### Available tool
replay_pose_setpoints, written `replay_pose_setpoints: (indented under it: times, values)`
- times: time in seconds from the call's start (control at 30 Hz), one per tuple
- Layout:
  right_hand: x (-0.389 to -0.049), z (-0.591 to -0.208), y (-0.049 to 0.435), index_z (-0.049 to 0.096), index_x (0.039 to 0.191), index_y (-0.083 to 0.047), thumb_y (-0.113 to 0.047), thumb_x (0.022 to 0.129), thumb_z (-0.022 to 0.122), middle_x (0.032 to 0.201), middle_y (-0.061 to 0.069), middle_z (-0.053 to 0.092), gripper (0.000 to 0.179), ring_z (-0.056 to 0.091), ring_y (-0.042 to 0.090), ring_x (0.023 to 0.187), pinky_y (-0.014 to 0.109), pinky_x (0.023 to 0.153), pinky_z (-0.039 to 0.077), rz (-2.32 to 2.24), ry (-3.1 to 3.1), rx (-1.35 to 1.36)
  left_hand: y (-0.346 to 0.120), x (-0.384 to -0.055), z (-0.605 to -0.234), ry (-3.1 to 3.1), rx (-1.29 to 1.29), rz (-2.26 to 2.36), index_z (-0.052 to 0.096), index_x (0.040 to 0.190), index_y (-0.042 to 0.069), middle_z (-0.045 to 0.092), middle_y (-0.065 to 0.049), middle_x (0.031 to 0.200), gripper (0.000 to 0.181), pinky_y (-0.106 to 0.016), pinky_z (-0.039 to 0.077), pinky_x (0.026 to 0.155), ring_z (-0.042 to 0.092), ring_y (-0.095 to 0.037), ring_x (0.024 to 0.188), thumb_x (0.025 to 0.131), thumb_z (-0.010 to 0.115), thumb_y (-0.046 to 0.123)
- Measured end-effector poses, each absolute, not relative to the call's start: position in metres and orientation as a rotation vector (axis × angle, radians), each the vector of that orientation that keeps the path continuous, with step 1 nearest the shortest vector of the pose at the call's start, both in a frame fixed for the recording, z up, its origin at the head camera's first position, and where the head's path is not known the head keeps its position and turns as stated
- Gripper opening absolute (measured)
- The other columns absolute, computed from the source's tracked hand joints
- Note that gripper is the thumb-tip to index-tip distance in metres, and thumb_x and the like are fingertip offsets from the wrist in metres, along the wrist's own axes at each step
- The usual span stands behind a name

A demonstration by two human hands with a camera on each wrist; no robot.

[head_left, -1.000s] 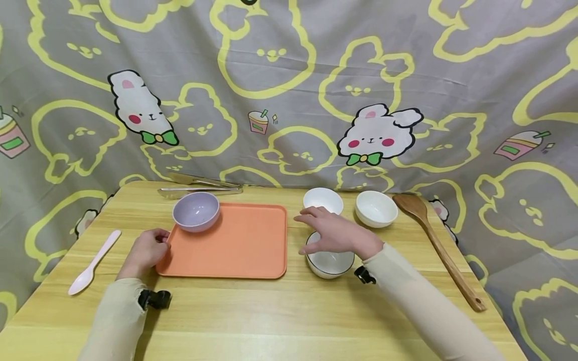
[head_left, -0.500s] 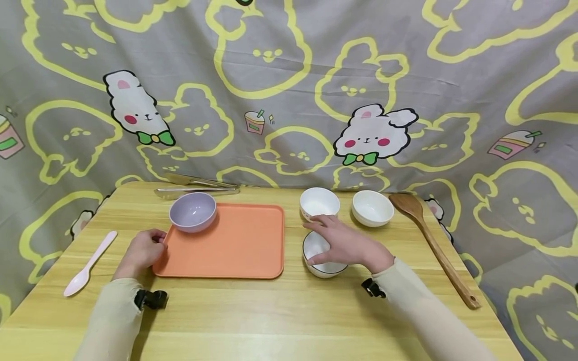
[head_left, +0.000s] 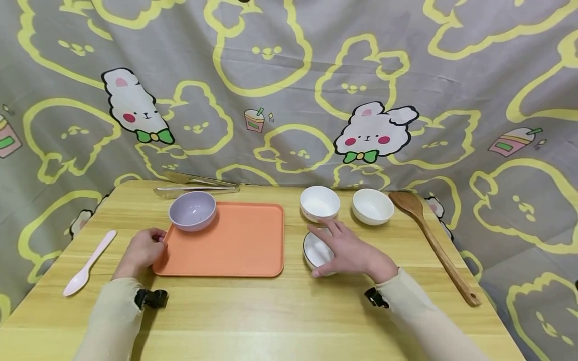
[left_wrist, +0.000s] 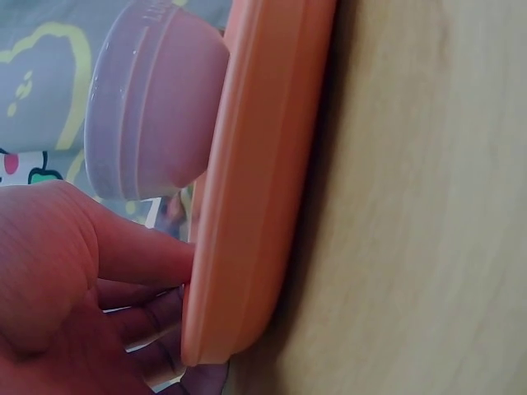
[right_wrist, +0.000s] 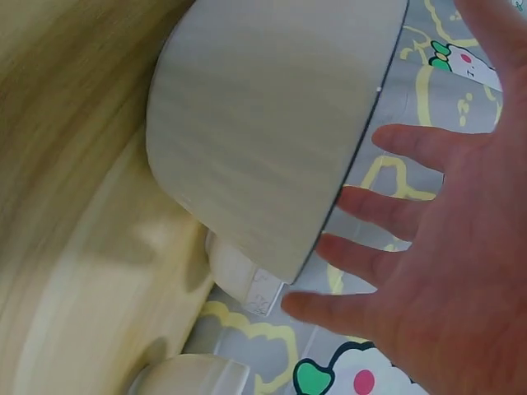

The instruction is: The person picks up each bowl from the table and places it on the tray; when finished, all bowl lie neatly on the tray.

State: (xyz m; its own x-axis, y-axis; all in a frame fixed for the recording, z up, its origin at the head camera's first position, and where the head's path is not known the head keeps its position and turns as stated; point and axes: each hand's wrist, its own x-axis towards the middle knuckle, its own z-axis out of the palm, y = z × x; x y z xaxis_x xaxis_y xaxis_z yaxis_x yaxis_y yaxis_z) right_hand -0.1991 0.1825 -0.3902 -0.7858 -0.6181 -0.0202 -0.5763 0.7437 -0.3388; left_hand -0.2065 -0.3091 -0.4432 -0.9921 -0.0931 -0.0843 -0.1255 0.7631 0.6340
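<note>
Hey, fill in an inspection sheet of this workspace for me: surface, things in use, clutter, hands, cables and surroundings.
Surface: light wooden table.
Things in use: orange tray on the table; dark-rimmed bowl upright, right of the tray.
Clutter: purple bowl at the tray's far left corner; two white bowls behind the dark-rimmed one; pink spoon at left; metal tongs at back left; wooden spatula at right.
Hands: left hand grips the tray's left edge; right hand has fingers spread at the dark-rimmed bowl, contact unclear.
Cables: nothing seen.
Surroundings: grey cartoon-print curtain behind and at both sides.
</note>
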Motion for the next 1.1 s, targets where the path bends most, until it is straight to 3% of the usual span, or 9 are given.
replay_pose_setpoints:
  times: [0.27,0.47,0.63,0.87,1.1]
  values:
    - [-0.196,-0.397,0.184,0.031,0.155,-0.017,-0.066,0.069,0.077,0.156,0.017,0.02,0.109,0.02,0.043,0.139,0.069,0.104,0.016,-0.453,2.833,-0.928,-0.307,-0.207,-0.443,2.89,-0.2,1.06,0.057,0.112,-0.015,0.057,-0.022,0.093,0.032,-0.038,0.043,0.071,0.052,-0.035,0.086,0.084,0.052,0.001]
    - [-0.195,-0.404,0.185,0.028,0.155,-0.012,-0.055,0.071,0.081,0.154,0.02,0.023,0.108,0.022,0.044,0.138,0.063,0.107,0.02,-0.476,2.836,-0.943,-0.307,-0.206,-0.443,2.87,-0.214,1.077,0.055,0.114,-0.016,0.056,-0.022,0.095,0.033,-0.041,0.042,0.073,0.052,-0.036,0.088,0.085,0.05,0.0]
    - [-0.195,-0.405,0.185,0.029,0.155,-0.017,-0.048,0.073,0.081,0.155,0.019,0.022,0.103,0.023,0.043,0.137,0.058,0.106,0.025,-0.471,2.821,-0.938,-0.307,-0.206,-0.442,2.872,-0.216,1.078,0.055,0.114,-0.016,0.056,-0.022,0.095,0.033,-0.041,0.042,0.073,0.052,-0.036,0.088,0.085,0.051,0.0]
    - [-0.196,-0.403,0.183,0.03,0.155,-0.025,-0.047,0.072,0.08,0.154,0.016,0.021,0.1,0.025,0.039,0.136,0.055,0.102,0.034,-0.444,2.805,-0.894,-0.307,-0.205,-0.441,2.882,-0.21,1.072,0.055,0.113,-0.016,0.056,-0.022,0.094,0.032,-0.039,0.042,0.072,0.052,-0.036,0.087,0.086,0.052,0.0]
    - [-0.197,-0.402,0.181,0.034,0.154,-0.025,-0.048,0.07,0.081,0.151,0.016,0.026,0.099,0.031,0.036,0.129,0.051,0.097,0.039,-0.424,2.804,-0.859,-0.306,-0.204,-0.441,2.891,-0.213,1.059,0.056,0.112,-0.016,0.057,-0.021,0.093,0.032,-0.038,0.042,0.07,0.052,-0.035,0.086,0.085,0.052,0.001]
